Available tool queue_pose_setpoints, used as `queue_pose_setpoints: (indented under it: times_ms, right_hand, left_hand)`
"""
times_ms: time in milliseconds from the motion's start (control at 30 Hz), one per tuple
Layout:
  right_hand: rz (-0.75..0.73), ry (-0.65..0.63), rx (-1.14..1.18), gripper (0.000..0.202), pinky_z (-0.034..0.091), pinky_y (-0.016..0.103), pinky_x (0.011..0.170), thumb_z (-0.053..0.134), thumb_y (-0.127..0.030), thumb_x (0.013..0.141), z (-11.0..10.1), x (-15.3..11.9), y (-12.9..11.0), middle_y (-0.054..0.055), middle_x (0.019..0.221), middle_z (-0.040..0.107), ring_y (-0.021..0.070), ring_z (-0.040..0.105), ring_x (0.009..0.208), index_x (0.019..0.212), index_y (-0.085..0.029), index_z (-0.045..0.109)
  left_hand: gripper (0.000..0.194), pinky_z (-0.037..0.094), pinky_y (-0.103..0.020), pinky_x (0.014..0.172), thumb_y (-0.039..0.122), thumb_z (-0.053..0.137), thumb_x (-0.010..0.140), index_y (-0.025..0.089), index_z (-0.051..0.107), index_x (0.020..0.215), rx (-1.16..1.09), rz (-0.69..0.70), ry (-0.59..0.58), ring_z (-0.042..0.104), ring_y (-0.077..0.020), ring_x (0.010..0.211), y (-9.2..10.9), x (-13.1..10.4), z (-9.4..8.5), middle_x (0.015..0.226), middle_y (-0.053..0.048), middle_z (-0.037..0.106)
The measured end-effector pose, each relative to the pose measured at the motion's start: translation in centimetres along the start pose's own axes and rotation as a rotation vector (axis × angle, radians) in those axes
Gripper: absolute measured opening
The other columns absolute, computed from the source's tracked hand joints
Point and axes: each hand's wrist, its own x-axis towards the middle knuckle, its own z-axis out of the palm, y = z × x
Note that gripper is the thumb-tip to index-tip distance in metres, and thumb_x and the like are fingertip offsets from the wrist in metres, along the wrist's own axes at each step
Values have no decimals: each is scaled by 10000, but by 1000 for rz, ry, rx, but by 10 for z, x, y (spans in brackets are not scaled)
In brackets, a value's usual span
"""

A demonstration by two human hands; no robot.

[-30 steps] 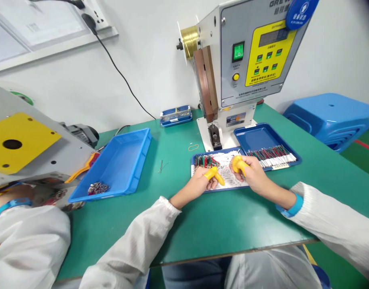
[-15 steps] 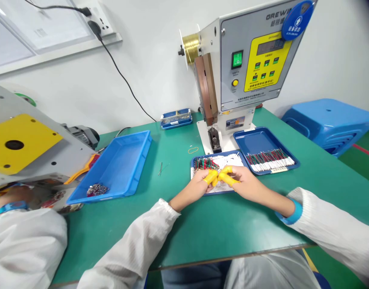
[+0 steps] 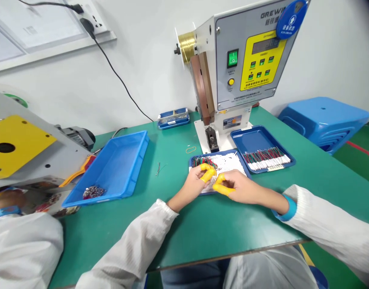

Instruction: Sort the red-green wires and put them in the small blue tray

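Observation:
My left hand (image 3: 199, 178) and my right hand (image 3: 234, 186) are close together over the front of a blue tray (image 3: 247, 171) of white pieces (image 3: 228, 161) and red, green and black wires (image 3: 204, 161). Yellow covers wrap the thumb and forefinger of each. Both hands are closed, thumb pressed to forefinger, a small gap between the two hands. Whatever they pinch is too small to make out. Right of this tray, a second blue tray (image 3: 247, 140) holds a row of wires with white ends (image 3: 267, 159).
Behind the trays stands a grey machine (image 3: 223, 92) with a gold spool. At left are a large blue bin (image 3: 118, 160) with a metallic bundle, another machine (image 3: 24, 148) and a co-worker's sleeve (image 3: 24, 249). A small blue tray (image 3: 174, 119) lies near the wall; a blue stool (image 3: 323, 116) stands right.
My hands have moved slightly apart; before, their fingertips met over the tray. The whole view has shifted a little, with things now further left.

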Motion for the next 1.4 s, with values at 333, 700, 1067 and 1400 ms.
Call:
queue_pose_setpoints:
  times_ms: [333, 700, 1067, 1400]
  right_hand:
    - [-13, 15, 33, 406, 270, 261, 549, 457, -370, 1010, -13, 2, 2, -37, 587, 413, 114, 362, 569, 640, -202, 446]
    - [-24, -21, 34, 405, 322, 249, 556, 456, -322, 1003, -13, 0, 4, -18, 588, 523, 114, 435, 553, 638, -178, 552]
    - [-40, 23, 46, 291, 254, 266, 532, 453, -233, 862, -12, -2, 15, -39, 539, 381, 109, 331, 524, 579, -212, 389]
    - [-96, 171, 95, 416, 218, 300, 509, 419, -365, 901, -20, 3, 7, -34, 497, 300, 110, 269, 482, 517, -236, 326]
  left_hand:
    - [462, 366, -209, 542, 561, 780, 804, 121, 647, 845, 165, -59, -253, 446, -72, 554, 8, -5, -4, 636, 31, 546]
    - [370, 414, -202, 557, 488, 653, 931, 124, 673, 870, 292, -81, -355, 494, -82, 569, 4, -4, -10, 698, 6, 591]
    - [345, 381, -210, 599, 365, 576, 948, 131, 661, 709, 440, -28, -510, 493, -93, 585, 16, -4, -14, 634, 0, 594]
    - [393, 270, -248, 563, 372, 582, 925, 168, 461, 612, 322, -37, -471, 350, -84, 560, 7, 1, -15, 588, 39, 432]
